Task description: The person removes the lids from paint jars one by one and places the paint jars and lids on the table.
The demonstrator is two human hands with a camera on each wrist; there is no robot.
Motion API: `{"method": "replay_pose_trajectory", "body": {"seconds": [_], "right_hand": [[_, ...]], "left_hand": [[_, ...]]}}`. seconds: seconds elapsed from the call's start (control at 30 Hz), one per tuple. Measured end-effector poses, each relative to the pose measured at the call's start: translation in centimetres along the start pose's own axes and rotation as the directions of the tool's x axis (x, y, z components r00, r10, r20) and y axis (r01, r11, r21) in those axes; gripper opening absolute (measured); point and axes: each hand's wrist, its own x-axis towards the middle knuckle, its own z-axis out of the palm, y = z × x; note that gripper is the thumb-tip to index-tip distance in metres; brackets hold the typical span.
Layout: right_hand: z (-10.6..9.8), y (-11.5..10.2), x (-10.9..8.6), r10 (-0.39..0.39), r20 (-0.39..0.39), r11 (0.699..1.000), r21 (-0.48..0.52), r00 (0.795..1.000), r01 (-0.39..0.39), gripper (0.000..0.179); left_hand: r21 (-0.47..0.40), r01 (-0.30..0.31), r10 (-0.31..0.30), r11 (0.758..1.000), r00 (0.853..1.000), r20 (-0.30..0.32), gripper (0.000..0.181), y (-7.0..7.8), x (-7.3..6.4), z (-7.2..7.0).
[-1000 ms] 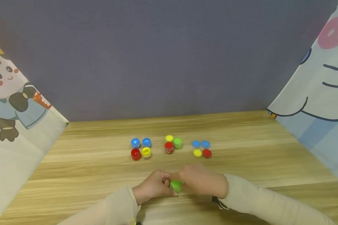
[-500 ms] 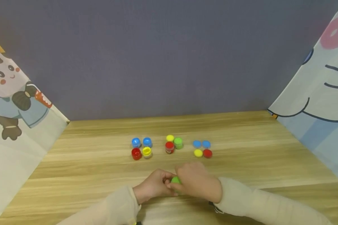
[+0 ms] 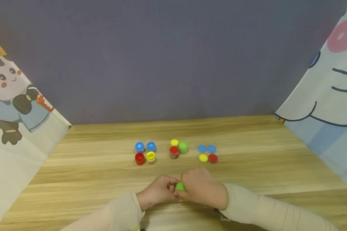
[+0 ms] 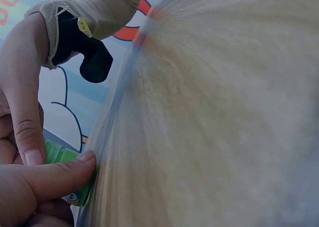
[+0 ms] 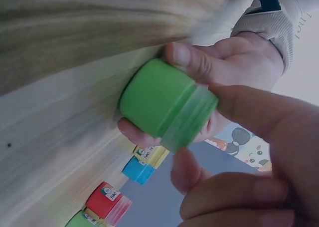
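Low over the near part of the table, a small green jar (image 3: 180, 186) sits between both hands. My left hand (image 3: 157, 192) grips its body, with thumb and fingers on opposite sides. From the right, my right hand (image 3: 204, 188) pinches the ribbed green lid (image 5: 189, 119) between thumb and finger. The right wrist view shows the jar tilted on its side in that camera, lid on and the base close to the wooden surface. In the left wrist view, the left thumb lies along the green jar (image 4: 67, 154), and much of it is covered by fingers.
Beyond the hands stand two blue jars (image 3: 151, 147), a red and a yellow jar (image 3: 151, 157), all seemingly lidless. A middle cluster has a red jar (image 3: 174, 152), a green one and a yellow one. Several loose lids (image 3: 203, 158) lie to the right. A grey panel (image 3: 173, 64) closes the back.
The right hand has shifted slightly left and its thumb has come round the near side of the lid, covering more of the jar. The left hand has kept its hold.
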Motion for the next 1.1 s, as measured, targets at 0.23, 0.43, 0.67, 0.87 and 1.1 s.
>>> {"method": "replay_pose_trajectory", "body": {"seconds": [0.23,0.43,0.67,0.87,1.1], "right_hand": [[-0.1,0.1,0.1,0.006,0.031,1.000,0.016,0.999,-0.007,0.041],[-0.3,0.4,0.3,-0.024,0.111,0.997,0.076,0.994,0.016,0.029],[-1.0,0.5,0.0,-0.073,0.155,0.987,0.155,0.985,0.048,0.016],[-1.5,0.6,-0.2,-0.116,0.150,0.977,0.193,0.982,0.086,0.018],[-1.2,0.4,-0.2,-0.050,0.030,0.998,0.031,0.998,0.049,0.033]], "left_hand": [[-0.006,0.003,-0.003,1.000,1.000,0.013,0.039,0.0,0.1,-0.1],[0.013,-0.003,0.003,1.000,1.000,0.020,0.038,0.0,0.0,-0.2],[0.029,0.001,-0.001,1.000,1.000,0.030,0.033,0.1,0.0,-0.3],[0.041,-0.011,0.010,0.999,1.000,0.022,0.033,0.1,-0.1,-0.2],[0.034,0.003,-0.003,0.999,1.000,0.008,0.038,0.3,-0.1,-0.1]]}}
